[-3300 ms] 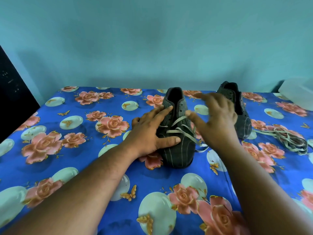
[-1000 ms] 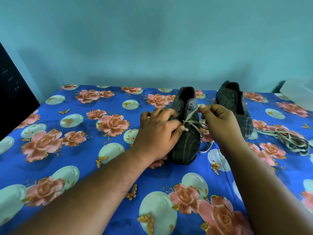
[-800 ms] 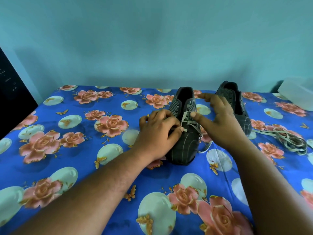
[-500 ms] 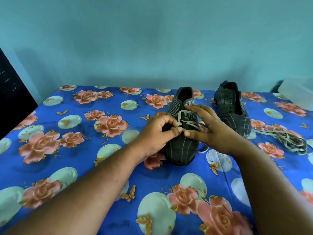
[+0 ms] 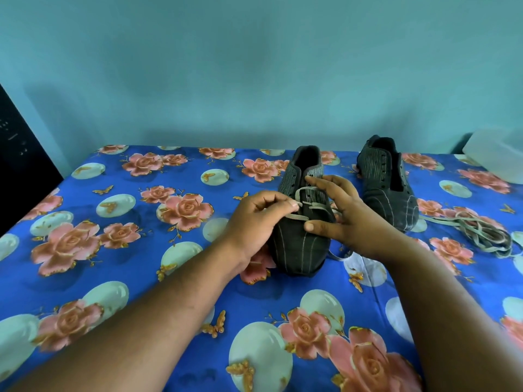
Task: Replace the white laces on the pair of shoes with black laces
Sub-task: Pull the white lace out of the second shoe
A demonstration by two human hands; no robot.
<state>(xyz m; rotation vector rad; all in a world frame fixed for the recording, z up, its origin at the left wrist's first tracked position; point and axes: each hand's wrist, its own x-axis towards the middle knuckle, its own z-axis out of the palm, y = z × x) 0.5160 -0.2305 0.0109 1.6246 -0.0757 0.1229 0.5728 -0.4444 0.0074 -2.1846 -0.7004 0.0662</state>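
A dark striped shoe (image 5: 300, 250) stands mid-table, toe toward me, with a pale white lace (image 5: 307, 190) threaded through its lower eyelets. My left hand (image 5: 259, 222) pinches a loop of that lace between thumb and forefinger at the shoe's left side. My right hand (image 5: 343, 217) rests on the shoe's right side with fingers spread, thumb on the vamp and forefinger by the tongue. The second dark shoe (image 5: 387, 188) stands behind and to the right with bare eyelets. A loose tangle of pale laces (image 5: 481, 232) lies right of it.
The table is covered with a blue floral cloth (image 5: 141, 250). A translucent plastic container (image 5: 498, 158) sits at the far right against the teal wall. A dark panel (image 5: 17, 165) borders the left edge.
My left hand has taken the lace loop in a pinch and drawn it slightly left. My right hand's fingers have spread over the shoe's right side; the shoe has stayed put.
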